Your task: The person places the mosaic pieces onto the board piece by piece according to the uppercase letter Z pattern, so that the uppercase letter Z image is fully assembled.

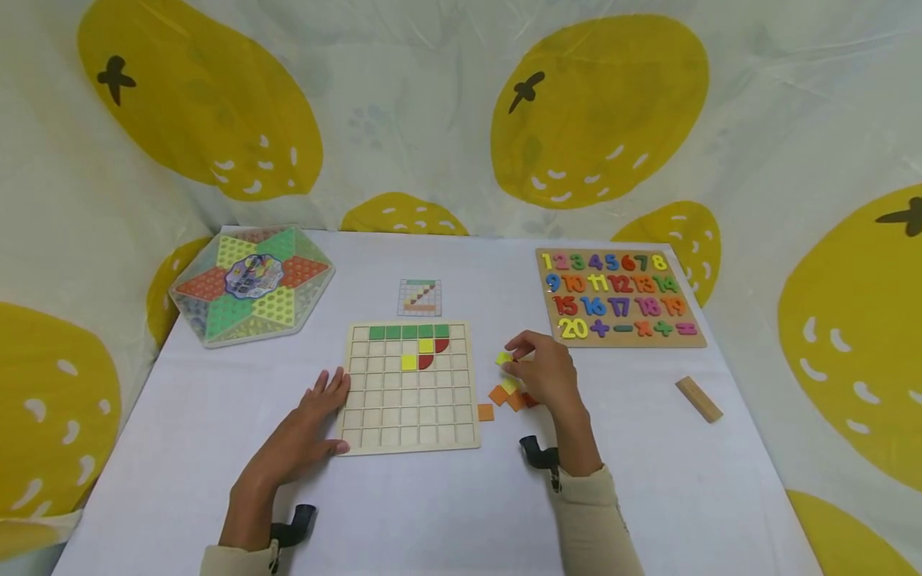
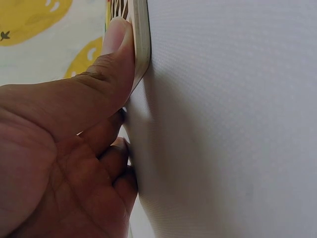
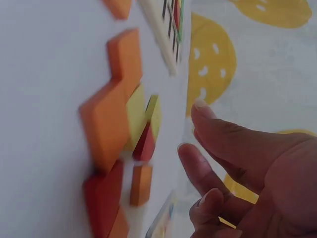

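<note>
A wooden grid board [image 1: 374,416] lies on the table, with a row of green tiles [image 1: 408,332], two yellow tiles [image 1: 409,362] and two red quarter-round pieces [image 1: 442,345] set in it. My left hand [image 1: 306,424] rests along the board's left edge, fingers spread; its thumb [image 2: 116,37] touches the board's rim. To the right of the board, my right hand [image 1: 545,370] hovers over loose tiles, bent fingers apart from the thumb, nothing visible between them. Beneath it are orange tiles [image 3: 106,129], yellow tiles [image 3: 155,111] and red pieces [image 3: 144,143], partly overlapping.
Behind the board lies a small pattern card [image 1: 420,298]. A hexagonal Chinese checkers set [image 1: 252,286] is at the back left, a number puzzle board [image 1: 619,298] at the back right. One small wooden strip [image 1: 699,399] lies at the right. An orange tile [image 1: 486,413] sits beside the board.
</note>
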`<state>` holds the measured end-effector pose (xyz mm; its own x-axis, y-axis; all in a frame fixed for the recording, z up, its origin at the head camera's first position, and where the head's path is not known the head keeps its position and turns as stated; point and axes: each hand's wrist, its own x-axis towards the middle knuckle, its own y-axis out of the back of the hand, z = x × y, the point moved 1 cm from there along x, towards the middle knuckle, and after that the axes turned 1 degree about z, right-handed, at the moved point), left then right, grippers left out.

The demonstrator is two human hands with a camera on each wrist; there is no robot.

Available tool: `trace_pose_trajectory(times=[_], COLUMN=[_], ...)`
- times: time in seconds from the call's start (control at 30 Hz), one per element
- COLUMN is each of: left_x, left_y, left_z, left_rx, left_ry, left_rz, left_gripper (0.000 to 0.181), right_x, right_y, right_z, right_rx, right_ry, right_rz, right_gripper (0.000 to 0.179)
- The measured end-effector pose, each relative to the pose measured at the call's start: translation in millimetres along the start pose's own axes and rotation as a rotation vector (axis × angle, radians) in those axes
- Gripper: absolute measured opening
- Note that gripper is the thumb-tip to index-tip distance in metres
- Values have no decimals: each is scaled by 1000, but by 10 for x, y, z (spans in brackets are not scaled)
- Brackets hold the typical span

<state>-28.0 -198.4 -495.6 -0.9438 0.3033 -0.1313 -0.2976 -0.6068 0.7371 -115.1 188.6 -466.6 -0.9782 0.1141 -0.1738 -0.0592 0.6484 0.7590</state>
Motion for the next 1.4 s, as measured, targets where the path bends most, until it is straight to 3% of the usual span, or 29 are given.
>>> trace_pose_trajectory(times=[0.23,0.5,0.77,1.1,1.4], left_x=[13,7,10,14,15], left_y=[8,-21,-15,-25,-25], left_z=[-2,3,38,16,19], left_rx=[-8,16,20,32,36], left_ry=[33,37,45,47,49], left_rz=[-26,-18,-17,-13,-13], left_gripper=[109,109,109,109,109], right_x=[-6,32,25,-52,-127], right_y=[45,-45,-43,-131,-402], right_z=[167,186,168,-49,-339], right_rx=[-57,-122,-84,21,52], right_ry=[-94,-77,-68,61,109], right_rz=[-40,-20,-18,-9,-29], right_gripper=[30,24,22,15,17])
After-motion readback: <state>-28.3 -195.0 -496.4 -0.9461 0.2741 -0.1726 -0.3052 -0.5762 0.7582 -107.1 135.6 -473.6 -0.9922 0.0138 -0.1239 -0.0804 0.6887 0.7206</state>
